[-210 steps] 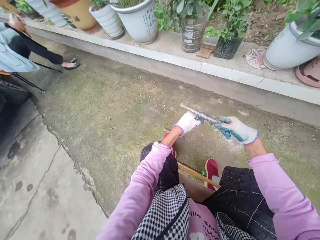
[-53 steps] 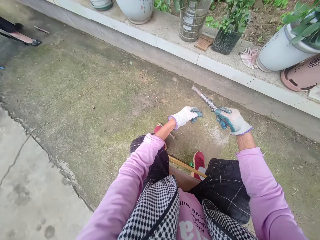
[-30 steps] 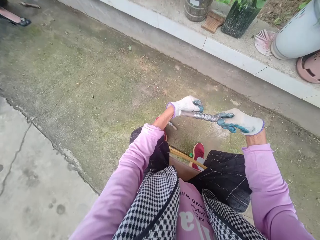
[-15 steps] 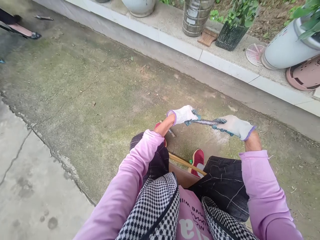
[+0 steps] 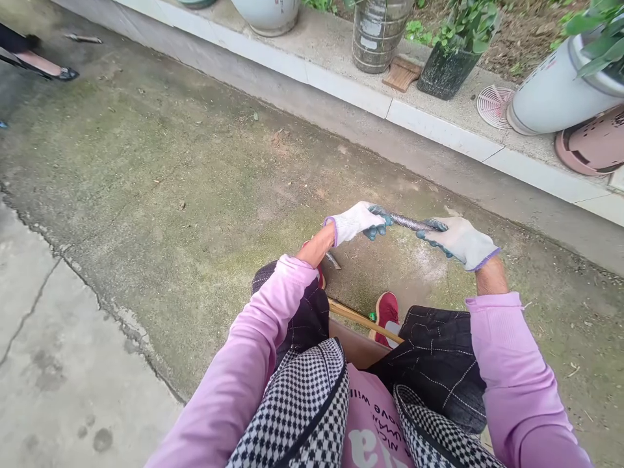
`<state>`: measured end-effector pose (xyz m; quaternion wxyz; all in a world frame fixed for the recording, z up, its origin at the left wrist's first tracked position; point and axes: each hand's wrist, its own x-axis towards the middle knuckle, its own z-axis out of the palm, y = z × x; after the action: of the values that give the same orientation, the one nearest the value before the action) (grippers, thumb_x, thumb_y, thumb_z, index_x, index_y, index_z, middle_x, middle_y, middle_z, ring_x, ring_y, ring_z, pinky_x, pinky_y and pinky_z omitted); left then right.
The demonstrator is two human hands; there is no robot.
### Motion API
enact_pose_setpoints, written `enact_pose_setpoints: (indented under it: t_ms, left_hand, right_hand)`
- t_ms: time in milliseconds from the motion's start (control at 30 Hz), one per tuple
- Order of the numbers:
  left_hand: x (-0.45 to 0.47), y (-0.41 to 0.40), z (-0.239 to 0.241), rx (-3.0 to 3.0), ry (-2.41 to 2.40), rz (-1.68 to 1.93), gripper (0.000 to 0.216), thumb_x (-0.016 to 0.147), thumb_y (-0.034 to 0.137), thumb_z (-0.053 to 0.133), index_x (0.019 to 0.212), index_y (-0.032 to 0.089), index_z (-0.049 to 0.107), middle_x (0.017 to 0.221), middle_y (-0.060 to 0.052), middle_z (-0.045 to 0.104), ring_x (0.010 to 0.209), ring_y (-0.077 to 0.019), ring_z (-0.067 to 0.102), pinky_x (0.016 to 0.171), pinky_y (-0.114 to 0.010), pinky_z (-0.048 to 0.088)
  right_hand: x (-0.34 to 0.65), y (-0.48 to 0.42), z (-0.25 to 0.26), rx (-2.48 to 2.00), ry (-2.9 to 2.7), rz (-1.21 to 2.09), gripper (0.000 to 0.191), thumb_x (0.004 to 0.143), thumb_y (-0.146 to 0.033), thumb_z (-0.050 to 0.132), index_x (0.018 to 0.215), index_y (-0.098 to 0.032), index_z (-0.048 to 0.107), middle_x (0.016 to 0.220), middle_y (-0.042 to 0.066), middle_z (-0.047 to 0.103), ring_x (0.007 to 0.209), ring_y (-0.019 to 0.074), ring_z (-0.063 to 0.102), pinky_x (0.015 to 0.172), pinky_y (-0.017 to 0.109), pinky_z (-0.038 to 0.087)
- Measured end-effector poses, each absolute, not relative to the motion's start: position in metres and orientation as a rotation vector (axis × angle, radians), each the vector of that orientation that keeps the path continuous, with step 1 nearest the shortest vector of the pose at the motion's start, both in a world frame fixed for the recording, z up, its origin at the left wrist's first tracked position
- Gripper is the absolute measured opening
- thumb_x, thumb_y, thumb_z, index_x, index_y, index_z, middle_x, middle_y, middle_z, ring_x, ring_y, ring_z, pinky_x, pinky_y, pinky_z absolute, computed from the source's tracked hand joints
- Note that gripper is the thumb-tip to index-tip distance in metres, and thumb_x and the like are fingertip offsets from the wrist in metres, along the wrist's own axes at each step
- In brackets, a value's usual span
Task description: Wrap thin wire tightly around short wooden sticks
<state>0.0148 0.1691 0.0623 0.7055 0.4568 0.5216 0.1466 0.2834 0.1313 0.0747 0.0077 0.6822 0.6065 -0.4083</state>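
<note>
A short, silver-grey rod with a rough, shiny surface (image 5: 408, 222) is held between my two gloved hands above the concrete ground. My left hand (image 5: 363, 221), in a white glove with blue-grey coated fingers, is closed around its left end. Its right end sits in the grip of my right hand (image 5: 461, 242), gloved the same way, with the thumb along the top. The rod tilts down slightly toward the right. Both ends are hidden inside the gloves. Another grey rod-like piece (image 5: 333, 260) lies on the ground beside my left shoe.
A low tiled ledge (image 5: 351, 84) runs across the back, bearing a clear plastic jug (image 5: 377, 39), a black planter (image 5: 443, 71) and a white pot (image 5: 556, 91). Far left, another person's foot (image 5: 65, 73) shows near a grey rod (image 5: 82, 38). A bamboo strip (image 5: 361, 318) crosses between my legs.
The rod has gone from nearly level to sloping, its left end now higher. My left hand has turned and its fingers curl more underneath. My right hand has shifted only a little.
</note>
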Motion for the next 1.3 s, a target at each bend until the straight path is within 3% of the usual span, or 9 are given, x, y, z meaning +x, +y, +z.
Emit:
enact_pose_setpoints:
  t_ms: [133,233,500,733,900,1133,1300]
  left_hand:
    - [0.017,0.167,0.069,1.057,1.249,0.387,0.012,0.098,0.012,0.072,0.088,0.013,0.077,0.06,0.004,0.065,0.044,-0.0052,0.041,0.046,-0.021,0.034]
    - [0.019,0.163,0.064,1.12,1.299,0.435,0.014,0.097,0.015,0.073,0.083,0.014,0.074,0.058,0.005,0.06,0.046,-0.0062,0.038,0.046,-0.024,0.028]
    - [0.025,0.163,0.033,1.339,1.374,0.51,0.019,0.09,0.014,0.073,0.075,0.019,0.063,0.067,0.002,0.056,0.066,-0.0114,0.049,0.064,-0.026,0.039]
    - [0.025,0.156,0.032,1.459,1.458,0.506,0.02,0.088,0.021,0.074,0.072,0.02,0.063,0.065,0.003,0.055,0.069,-0.0143,0.049,0.068,-0.028,0.041]
    - [0.03,0.146,0.035,1.446,1.337,0.617,0.016,0.088,0.018,0.072,0.074,0.019,0.064,0.071,0.005,0.06,0.073,-0.0122,0.053,0.073,-0.024,0.043]
    - [0.028,0.15,0.028,1.245,1.402,0.616,0.022,0.087,0.018,0.074,0.069,0.02,0.06,0.063,0.006,0.055,0.064,-0.0105,0.049,0.062,-0.023,0.039]
    - [0.035,0.147,0.041,1.032,1.201,0.585,0.013,0.097,0.017,0.073,0.086,0.018,0.067,0.063,0.007,0.059,0.056,-0.0084,0.052,0.053,-0.02,0.038]
  right_hand:
    - [0.285,0.131,0.074,2.142,1.89,-1.27,0.025,0.091,-0.048,0.072,0.093,-0.024,0.079,0.07,0.003,0.068,0.06,0.0194,0.057,0.056,0.031,0.044]
    - [0.282,0.131,0.077,2.155,1.909,-1.18,0.026,0.094,-0.048,0.071,0.097,-0.025,0.08,0.071,0.004,0.068,0.064,0.0216,0.06,0.059,0.033,0.045]
    - [0.271,0.136,0.075,2.096,1.969,-0.929,0.026,0.098,-0.047,0.071,0.099,-0.024,0.082,0.074,0.008,0.072,0.074,0.0277,0.067,0.07,0.037,0.046]
    - [0.265,0.135,0.06,2.096,2.09,-0.864,0.034,0.093,-0.048,0.069,0.109,-0.024,0.087,0.086,0.006,0.08,0.079,0.0244,0.068,0.069,0.032,0.045]
    - [0.262,0.136,0.059,2.124,2.111,-0.897,0.038,0.092,-0.052,0.067,0.107,-0.024,0.087,0.082,0.005,0.079,0.077,0.0235,0.067,0.069,0.031,0.046]
    - [0.257,0.139,0.061,2.168,2.07,-0.984,0.033,0.087,-0.052,0.07,0.098,-0.024,0.084,0.078,0.004,0.076,0.075,0.0228,0.066,0.066,0.031,0.046]
    - [0.264,0.134,0.056,2.426,1.839,-1.578,0.043,0.077,-0.06,0.084,0.095,-0.021,0.079,0.067,0.0,0.063,0.055,0.0156,0.051,0.049,0.028,0.042]
